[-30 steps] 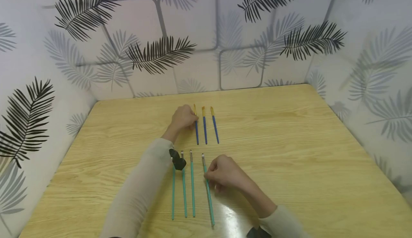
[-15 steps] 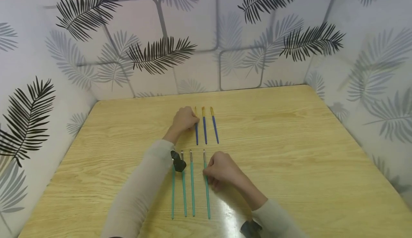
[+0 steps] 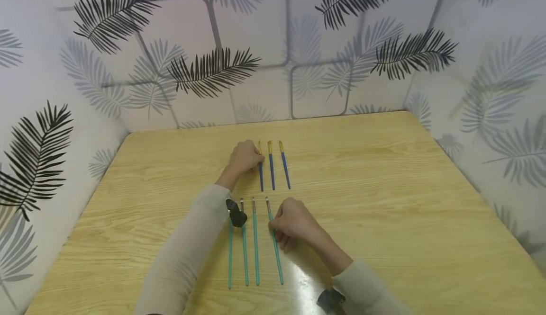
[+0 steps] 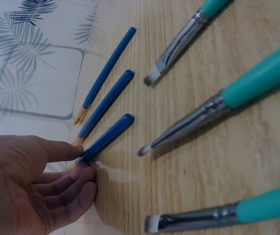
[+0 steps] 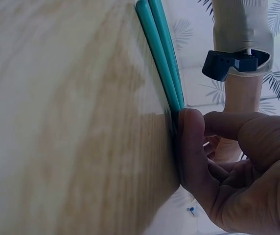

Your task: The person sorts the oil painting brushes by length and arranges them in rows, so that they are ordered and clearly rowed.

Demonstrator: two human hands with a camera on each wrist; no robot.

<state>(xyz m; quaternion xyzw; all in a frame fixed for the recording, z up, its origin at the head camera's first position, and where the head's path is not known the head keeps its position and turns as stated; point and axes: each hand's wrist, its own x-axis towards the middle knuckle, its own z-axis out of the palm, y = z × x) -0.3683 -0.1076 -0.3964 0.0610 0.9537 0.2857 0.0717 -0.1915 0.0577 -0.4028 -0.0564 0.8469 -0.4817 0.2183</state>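
Note:
At the far side of the table, my left hand (image 3: 244,157) pinches the leftmost blue-handled paintbrush (image 3: 261,177) between thumb and fingers near its gold ferrule. Two more blue paintbrushes, one in the middle (image 3: 271,168) and one on the right (image 3: 285,168), lie beside it, bristles away from me. Nearer to me, my right hand (image 3: 296,222) pinches the rightmost green-handled paintbrush (image 3: 277,258), which slants slightly on the tabletop. Left of it several green paintbrushes lie in a row, one of them (image 3: 256,248) closest. The left wrist view shows their silver ferrules and flat bristles (image 4: 152,224).
A wood-grain table (image 3: 384,187) carries both rows of brushes. Leaf-patterned walls (image 3: 256,31) border its back and sides. My left forearm, with a black wrist camera (image 3: 236,213), passes over the tops of the leftmost green brushes.
My right hand has slid the rightmost green paintbrush away from me and leftward, about level with its row; its slant has shifted. The left hand has nudged its blue paintbrush slightly straighter.

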